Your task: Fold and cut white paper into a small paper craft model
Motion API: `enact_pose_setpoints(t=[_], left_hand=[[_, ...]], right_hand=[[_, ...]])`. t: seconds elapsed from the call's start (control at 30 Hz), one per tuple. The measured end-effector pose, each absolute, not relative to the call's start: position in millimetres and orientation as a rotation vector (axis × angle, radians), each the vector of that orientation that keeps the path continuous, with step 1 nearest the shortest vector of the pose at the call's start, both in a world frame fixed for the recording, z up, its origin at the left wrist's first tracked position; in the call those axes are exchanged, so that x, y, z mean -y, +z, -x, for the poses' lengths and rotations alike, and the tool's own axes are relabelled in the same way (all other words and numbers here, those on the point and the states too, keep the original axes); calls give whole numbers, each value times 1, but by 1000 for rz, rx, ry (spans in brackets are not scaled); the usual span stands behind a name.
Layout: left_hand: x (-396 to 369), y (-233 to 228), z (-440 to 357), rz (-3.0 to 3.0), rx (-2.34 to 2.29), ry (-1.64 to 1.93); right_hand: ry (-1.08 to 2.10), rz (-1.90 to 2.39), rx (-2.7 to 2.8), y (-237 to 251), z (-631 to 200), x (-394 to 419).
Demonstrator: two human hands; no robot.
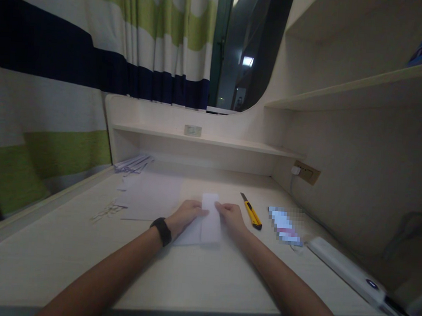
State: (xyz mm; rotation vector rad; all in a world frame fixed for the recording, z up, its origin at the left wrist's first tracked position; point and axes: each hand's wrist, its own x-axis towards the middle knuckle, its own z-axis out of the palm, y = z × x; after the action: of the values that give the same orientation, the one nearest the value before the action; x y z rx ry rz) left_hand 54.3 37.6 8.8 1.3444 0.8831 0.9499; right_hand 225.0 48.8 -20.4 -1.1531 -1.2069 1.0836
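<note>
**White paper (210,225) resting between two pinching grips**

At a pale bench (152,279), a person's left hand (189,212) and right hand (233,215) are holding the white paper nearer its far end, around the middle of the bench top. The left hand is gripping narrowly at the left edge of a slim panel, its thumb lying on top; the right hand is pinching the opposite edge with its fingers curling in. (What the hidden fingertips are doing underneath, nobody can tell from here.) A wider white part is showing to the panel's left, near the left wrist, and is appearing to belong to the same folded sheet.

The paper is looking thin and light: by judgement, it is weighing next to nothing, bending readily across its flat face and staying stiffer along any fold. Its surface is probably sliding easily over the bench, so gentle thumb pressure on both long edges is seeming the soundest hold, while hard squeezing at a single corner is risking a stray crease or a tear.

Beyond the right hand, a yellow utility knife (252,214) is lying with its blade end pointing away, and a pixelated phone (284,225) is resting farther right. Larger white sheets (154,192) are spreading on the left, and a black wristband (161,231) is circling the left wrist.
</note>
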Motion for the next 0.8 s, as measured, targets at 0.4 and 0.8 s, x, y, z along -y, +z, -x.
enact_pose_setpoints(t=[0.4,0.8], left_hand=[[-48,1,-52,-1343,-888,1005],[-57,-7,-49,-1298,-826,1023]], right_hand=[[1130,1176,1221,-19,-224,-46],[1200,1061,1218,-22,-225,-49]])
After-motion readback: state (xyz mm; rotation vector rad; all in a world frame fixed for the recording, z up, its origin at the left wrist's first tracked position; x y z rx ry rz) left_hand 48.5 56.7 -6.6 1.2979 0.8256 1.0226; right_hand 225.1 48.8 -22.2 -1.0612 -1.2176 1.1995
